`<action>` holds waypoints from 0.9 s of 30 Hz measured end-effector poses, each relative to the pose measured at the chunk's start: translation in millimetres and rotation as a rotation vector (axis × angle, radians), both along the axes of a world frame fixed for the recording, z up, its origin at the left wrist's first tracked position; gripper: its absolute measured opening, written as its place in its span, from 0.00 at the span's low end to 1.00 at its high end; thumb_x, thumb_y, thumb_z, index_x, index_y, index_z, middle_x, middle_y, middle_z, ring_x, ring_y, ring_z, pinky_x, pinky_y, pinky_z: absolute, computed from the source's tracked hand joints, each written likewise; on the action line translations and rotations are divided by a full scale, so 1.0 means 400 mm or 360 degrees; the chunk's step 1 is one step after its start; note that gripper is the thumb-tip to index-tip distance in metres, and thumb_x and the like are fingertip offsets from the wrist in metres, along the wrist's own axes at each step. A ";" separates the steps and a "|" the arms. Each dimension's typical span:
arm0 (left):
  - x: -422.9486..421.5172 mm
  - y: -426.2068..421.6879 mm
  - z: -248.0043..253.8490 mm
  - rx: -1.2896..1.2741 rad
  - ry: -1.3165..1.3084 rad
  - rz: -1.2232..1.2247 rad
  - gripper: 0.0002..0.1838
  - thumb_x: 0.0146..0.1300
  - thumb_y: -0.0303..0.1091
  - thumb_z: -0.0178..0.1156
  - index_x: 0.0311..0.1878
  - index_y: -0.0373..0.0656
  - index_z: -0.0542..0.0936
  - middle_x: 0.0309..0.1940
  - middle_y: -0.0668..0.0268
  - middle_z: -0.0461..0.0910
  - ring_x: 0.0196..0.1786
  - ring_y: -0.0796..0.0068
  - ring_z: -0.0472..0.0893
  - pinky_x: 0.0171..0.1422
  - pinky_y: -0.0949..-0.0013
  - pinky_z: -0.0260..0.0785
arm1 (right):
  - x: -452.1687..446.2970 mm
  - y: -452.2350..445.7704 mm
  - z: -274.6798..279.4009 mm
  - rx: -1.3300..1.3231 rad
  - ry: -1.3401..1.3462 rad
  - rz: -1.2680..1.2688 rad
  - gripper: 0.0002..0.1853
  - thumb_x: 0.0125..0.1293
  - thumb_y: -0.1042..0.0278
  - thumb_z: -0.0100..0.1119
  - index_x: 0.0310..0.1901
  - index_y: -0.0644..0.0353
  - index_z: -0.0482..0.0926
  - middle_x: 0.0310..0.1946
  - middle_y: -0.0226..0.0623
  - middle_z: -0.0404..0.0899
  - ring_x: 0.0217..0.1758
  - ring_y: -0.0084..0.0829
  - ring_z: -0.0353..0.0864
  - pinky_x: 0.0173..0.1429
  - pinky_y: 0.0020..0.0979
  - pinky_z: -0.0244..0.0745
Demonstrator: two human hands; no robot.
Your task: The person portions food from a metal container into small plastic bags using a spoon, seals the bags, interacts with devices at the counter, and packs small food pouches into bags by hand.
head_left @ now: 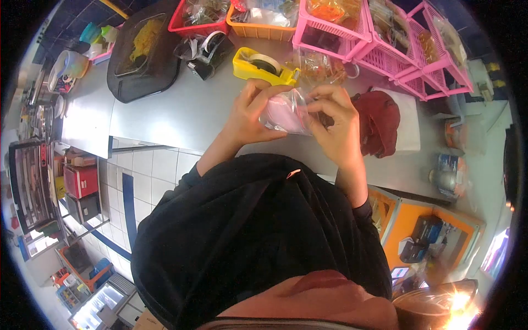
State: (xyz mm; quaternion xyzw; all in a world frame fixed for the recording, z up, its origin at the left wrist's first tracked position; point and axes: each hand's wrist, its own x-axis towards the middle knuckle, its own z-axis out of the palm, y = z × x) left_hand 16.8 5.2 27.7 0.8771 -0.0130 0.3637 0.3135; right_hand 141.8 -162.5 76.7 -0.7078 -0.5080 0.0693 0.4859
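Between my two hands, above the metal counter, is a clear plastic bag (pixel 286 113) with something smooth and pink inside. My left hand (pixel 256 113) grips the bag's left side, thumb below and fingers above. At its right edge, the fingertips of my right hand (pixel 333 113) pinch the clear plastic. Just beyond the bag stands a yellow tape dispenser (pixel 264 66) carrying a roll of tape. A dark red cloth item (pixel 379 124) lies to the right of my right hand, on a white sheet.
Along the back stand a red basket (pixel 177 22), an orange basket (pixel 261 32) and pink stacked baskets (pixel 379 55) with bagged goods. A black tray (pixel 124 82) holding yellow food and a black tape dispenser (pixel 206 58) sit at back left. The metal counter (pixel 159 118) extends left.
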 end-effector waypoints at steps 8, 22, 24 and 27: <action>-0.003 0.000 0.000 -0.0107 0.0089 0.0036 0.44 0.29 0.36 0.78 0.59 0.47 0.77 0.43 0.60 0.70 0.45 0.61 0.76 0.50 0.63 0.71 | 0.011 0.003 -0.010 0.0159 0.0636 0.0047 0.09 0.50 0.82 0.67 0.35 0.64 0.83 0.41 0.35 0.75 0.45 0.28 0.77 0.48 0.27 0.73; -0.008 -0.007 0.000 -0.0116 0.0222 0.0006 0.46 0.28 0.36 0.78 0.61 0.50 0.76 0.43 0.60 0.70 0.47 0.58 0.75 0.52 0.61 0.72 | 0.016 -0.003 -0.041 -0.0049 0.0611 0.0070 0.09 0.50 0.86 0.65 0.34 0.65 0.82 0.48 0.36 0.75 0.49 0.29 0.76 0.51 0.24 0.73; -0.007 -0.005 0.000 -0.0119 0.0229 0.0023 0.46 0.28 0.36 0.78 0.61 0.50 0.75 0.44 0.60 0.70 0.47 0.58 0.75 0.52 0.60 0.71 | 0.022 0.003 -0.056 0.0337 0.0983 0.0162 0.05 0.58 0.84 0.63 0.35 0.65 0.80 0.45 0.36 0.76 0.45 0.27 0.77 0.50 0.25 0.73; -0.012 0.014 -0.008 -0.0117 0.0211 0.0028 0.47 0.27 0.36 0.77 0.61 0.49 0.75 0.44 0.59 0.69 0.46 0.58 0.75 0.52 0.60 0.71 | 0.043 -0.002 -0.077 0.0502 0.1330 0.0222 0.03 0.68 0.78 0.55 0.42 0.61 0.75 0.42 0.35 0.76 0.42 0.28 0.78 0.51 0.29 0.75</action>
